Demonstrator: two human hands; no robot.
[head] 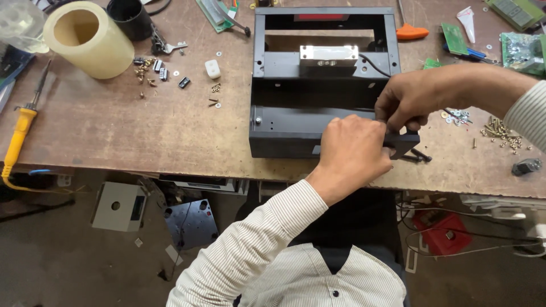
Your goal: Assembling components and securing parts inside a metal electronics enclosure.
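Observation:
A black open metal case [278, 122] lies on the brown workbench [142, 131], with a silver metal block [329, 57] across its middle. My left hand [352, 153] rests closed against the case's front right corner. My right hand [406, 105] reaches in from the right and pinches the top of a small black bracket [402, 142] at that same corner. What my left fingers grip is hidden behind the hand.
A wide roll of tape [88, 37] and a black cup [129, 17] stand at the back left. A yellow-handled soldering iron [20, 133] lies at the left edge. Loose screws [501, 132] and washers [458, 116] are scattered right. Green circuit boards [520, 48] sit back right.

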